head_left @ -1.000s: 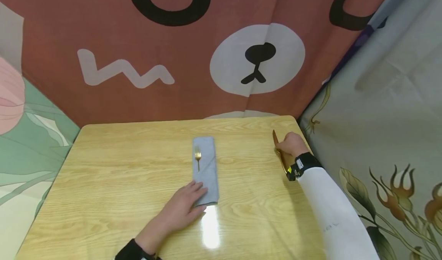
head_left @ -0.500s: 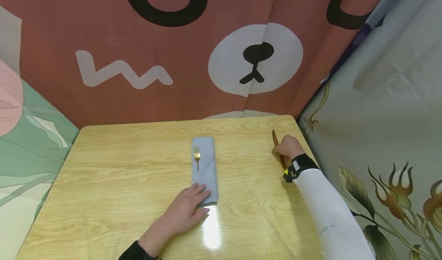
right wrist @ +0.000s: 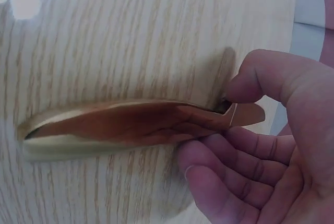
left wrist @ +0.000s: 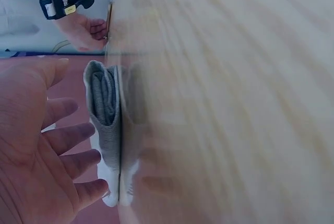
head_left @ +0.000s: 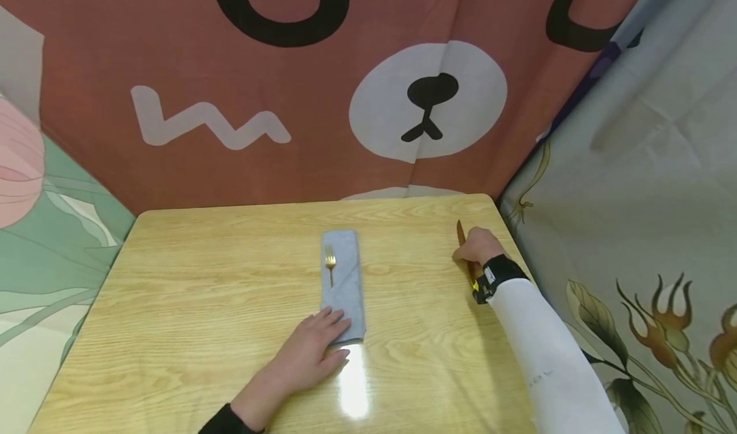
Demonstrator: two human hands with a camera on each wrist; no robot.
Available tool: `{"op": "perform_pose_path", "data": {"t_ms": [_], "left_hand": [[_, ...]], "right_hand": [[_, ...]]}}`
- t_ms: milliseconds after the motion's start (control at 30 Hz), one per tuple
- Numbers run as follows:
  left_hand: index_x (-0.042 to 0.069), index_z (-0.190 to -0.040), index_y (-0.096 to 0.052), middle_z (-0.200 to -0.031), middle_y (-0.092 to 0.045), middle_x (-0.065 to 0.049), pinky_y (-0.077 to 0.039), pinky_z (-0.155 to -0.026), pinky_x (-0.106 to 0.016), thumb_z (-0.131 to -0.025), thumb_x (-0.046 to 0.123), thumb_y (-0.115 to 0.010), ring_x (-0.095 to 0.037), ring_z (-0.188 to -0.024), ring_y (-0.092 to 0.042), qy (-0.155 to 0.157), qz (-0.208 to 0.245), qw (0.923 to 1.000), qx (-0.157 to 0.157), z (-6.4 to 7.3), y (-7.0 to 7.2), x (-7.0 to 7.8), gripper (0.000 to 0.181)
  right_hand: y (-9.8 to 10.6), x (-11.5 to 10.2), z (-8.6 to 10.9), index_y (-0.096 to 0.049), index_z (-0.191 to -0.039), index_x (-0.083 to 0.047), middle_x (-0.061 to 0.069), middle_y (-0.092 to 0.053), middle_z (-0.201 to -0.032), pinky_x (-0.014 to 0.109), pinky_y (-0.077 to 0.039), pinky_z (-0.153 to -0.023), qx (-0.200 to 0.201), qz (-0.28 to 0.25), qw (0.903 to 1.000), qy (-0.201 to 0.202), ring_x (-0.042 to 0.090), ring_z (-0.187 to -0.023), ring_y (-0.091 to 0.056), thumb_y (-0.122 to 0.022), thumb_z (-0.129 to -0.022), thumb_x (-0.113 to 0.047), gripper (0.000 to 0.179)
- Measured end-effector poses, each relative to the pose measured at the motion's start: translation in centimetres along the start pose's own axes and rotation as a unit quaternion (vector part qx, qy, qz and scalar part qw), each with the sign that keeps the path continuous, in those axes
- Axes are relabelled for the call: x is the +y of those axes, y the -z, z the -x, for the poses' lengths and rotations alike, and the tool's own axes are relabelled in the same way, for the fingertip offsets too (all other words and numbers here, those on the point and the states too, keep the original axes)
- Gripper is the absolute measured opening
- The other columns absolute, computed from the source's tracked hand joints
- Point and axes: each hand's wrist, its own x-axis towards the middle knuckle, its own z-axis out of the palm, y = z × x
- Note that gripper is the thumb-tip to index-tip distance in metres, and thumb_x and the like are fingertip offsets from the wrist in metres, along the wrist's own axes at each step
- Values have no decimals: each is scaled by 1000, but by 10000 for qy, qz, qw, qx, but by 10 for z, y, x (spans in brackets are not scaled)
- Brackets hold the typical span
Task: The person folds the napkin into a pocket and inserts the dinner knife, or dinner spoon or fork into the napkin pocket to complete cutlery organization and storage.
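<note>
A grey-blue folded cloth napkin [head_left: 347,293] lies lengthwise on the wooden table [head_left: 219,280]. On its left side is a small gold fork [head_left: 331,261], tines away from me. My left hand [head_left: 308,352] spreads relaxed fingers over the napkin's near left corner; in the left wrist view the fingers [left wrist: 73,140] stand beside its rolled end [left wrist: 104,96], and contact is hard to tell. Near the table's right edge my right hand [head_left: 480,246] holds a shiny gold table knife [right wrist: 120,122] between thumb and fingers, close to the tabletop. Its tip [head_left: 460,230] points away from me.
A brown curtain [head_left: 230,171] with a bear face hangs behind the table's far edge. A grey flowered cloth [head_left: 633,197] borders the right side, and a green one [head_left: 69,242] the left. Light reflects below the napkin.
My right hand has shifted slightly left and its fingers lie further across the knife. The left hand has slid a little right over the napkin corner. Fork and napkin stay put.
</note>
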Motion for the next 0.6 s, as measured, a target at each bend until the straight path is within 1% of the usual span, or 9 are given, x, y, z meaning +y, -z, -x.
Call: {"op": "perform_pose_path", "data": {"t_ms": [100,133,233,300,367,400,467,533,600], "left_hand": [[13,-144,-60,-150,-59,-10,-42,-113,-62,-98,40,-67,-37,-143,-51,3,-13,10000,39,0,3,2,54],[13,-145,-60,-151,-59,-10,-42,-113,-62,-98,40,-67,-37,-144,-50,19,22,10000,46,0,5,3,55],[12,-146,-59,-150,-59,-10,-41,-115,-60,-98,39,-67,-37,-144,-50,30,161,9998,105,-1,10,5,55],[10,-145,-59,-149,-60,-11,-41,-115,-60,-97,37,-69,-38,-143,-51,8,236,9996,173,-4,13,6,55],[9,-144,-60,-147,-61,-12,-42,-114,-58,-97,35,-70,-39,-141,-53,-8,263,9993,264,-6,16,7,55],[8,-143,-60,-146,-62,-12,-43,-114,-58,-97,34,-70,-39,-140,-54,2,304,9991,301,-8,18,7,54],[7,-143,-61,-145,-63,-12,-44,-113,-56,-97,32,-70,-38,-139,-55,42,430,9984,376,-12,20,7,53],[7,-143,-61,-144,-64,-12,-45,-113,-54,-97,30,-70,-37,-138,-57,94,599,9972,447,-17,22,7,52],[7,-144,-59,-143,-64,-13,-46,-113,-51,-98,30,-69,-35,-137,-58,134,793,9956,490,-24,24,8,52]], "right_hand": [[-2,2,-1,-61,-101,5,17,-62,-84,31,-49,-48,-2,-182,9998,-48,23,-56,-61,-80,-80,-28,44],[-2,4,-1,-60,-101,5,16,-62,-85,31,-50,-48,0,-250,9997,-18,23,-56,-61,-80,-80,-27,44],[-3,6,-1,-60,-93,2,11,-58,-75,31,-47,-47,73,-392,9992,42,21,-53,-58,-80,-78,-28,38],[-2,4,1,-59,-83,-2,6,-54,-65,30,-45,-46,128,-524,9984,139,19,-50,-55,-78,-79,-28,33],[-1,-1,4,-58,-77,-6,2,-53,-58,30,-45,-47,199,-671,9970,318,19,-50,-55,-77,-82,-30,31],[0,-5,7,-57,-76,-8,2,-53,-57,30,-46,-49,245,-764,9958,433,19,-51,-57,-76,-83,-32,31],[2,-14,13,-56,-74,-8,4,-58,-58,33,-50,-52,358,-997,9919,700,23,-54,-62,-74,-86,-33,33],[2,-23,17,-58,-75,-8,8,-64,-63,37,-55,-58,476,-1306,9862,898,27,-60,-67,-75,-88,-34,33],[-1,-32,20,-58,-76,-7,10,-68,-66,40,-59,-62,557,-1630,9800,997,28,-63,-70,-74,-88,-33,32]]}}
